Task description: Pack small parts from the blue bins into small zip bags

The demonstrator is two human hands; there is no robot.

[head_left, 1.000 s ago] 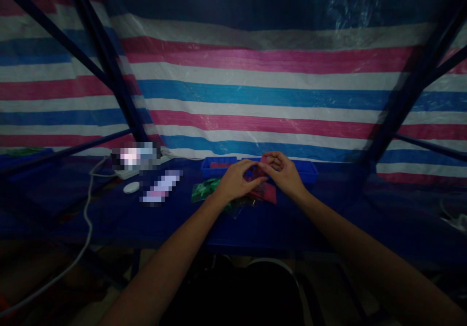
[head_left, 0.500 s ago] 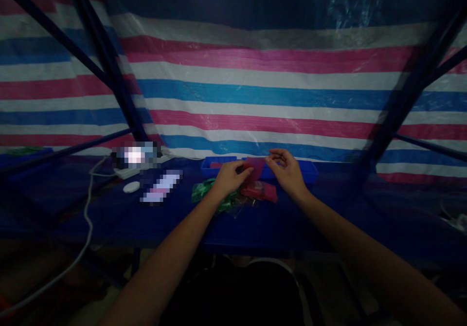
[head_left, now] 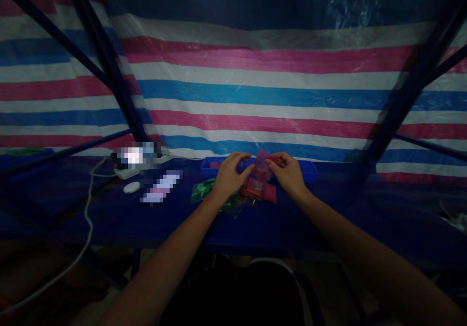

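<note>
Between thumb and fingers my right hand (head_left: pixel 288 174) pinches a small translucent pink-purple plastic bag (head_left: pixel 261 162), held upright over the table. My left hand (head_left: pixel 229 174) is beside it on the left, with thumb and fingers apart and the thumb tip close to the bag; whether it touches cannot be made out. Below the hands lies a stack of red-pink packets (head_left: pixel 260 190). Green packets (head_left: pixel 203 190) lie to the left, partly behind my left wrist. Some clear packets (head_left: pixel 238 210) sit at the front of the pile.
Behind the hands stand a blue tray (head_left: pixel 208 171) with something pink inside and another blue tray (head_left: pixel 310 170). Left on the blue table (head_left: pixel 255 233) are a blurred-out phone-like slab (head_left: pixel 161 187), a white oval object (head_left: pixel 132 187) and a white cable (head_left: pixel 87 209). A striped tarp (head_left: pixel 255 92) hangs behind.
The pink bag has shifted right and up, with its shape now narrower and crumpled. My left thumb and fingers have come off it and spread; my right fingers have closed on it.
</note>
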